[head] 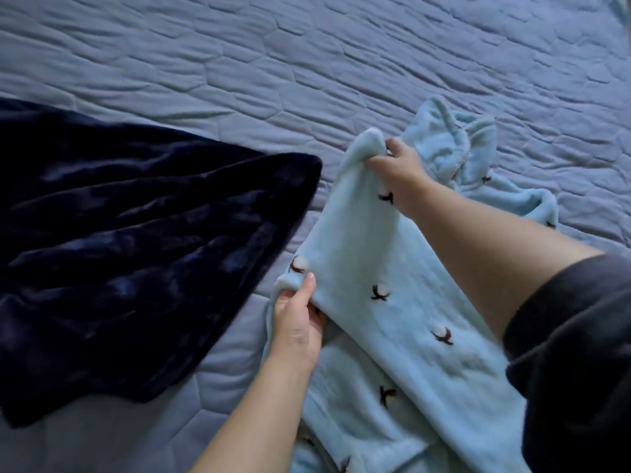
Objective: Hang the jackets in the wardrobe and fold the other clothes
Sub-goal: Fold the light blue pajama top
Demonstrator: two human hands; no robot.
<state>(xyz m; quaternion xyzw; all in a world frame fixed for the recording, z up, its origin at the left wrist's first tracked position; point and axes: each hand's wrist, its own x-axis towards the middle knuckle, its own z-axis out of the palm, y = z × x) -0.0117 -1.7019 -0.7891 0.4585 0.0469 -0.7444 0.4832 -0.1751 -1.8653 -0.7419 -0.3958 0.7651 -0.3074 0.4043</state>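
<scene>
The fleece garment (392,268) lies on the bed (239,63), right of the velvet garment (119,240).

A pale blue fleece garment (392,268) with small dark motifs lies rumpled, partly lifted, right of the spread navy velvet garment (119,250).

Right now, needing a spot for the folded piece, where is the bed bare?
The quilt lies bare across the far side, beyond the navy garment and the light blue fleece. A narrow strip runs between those two, widening toward the near edge. The near right is crowded: the left hand and right hand grip the fleece.
</scene>
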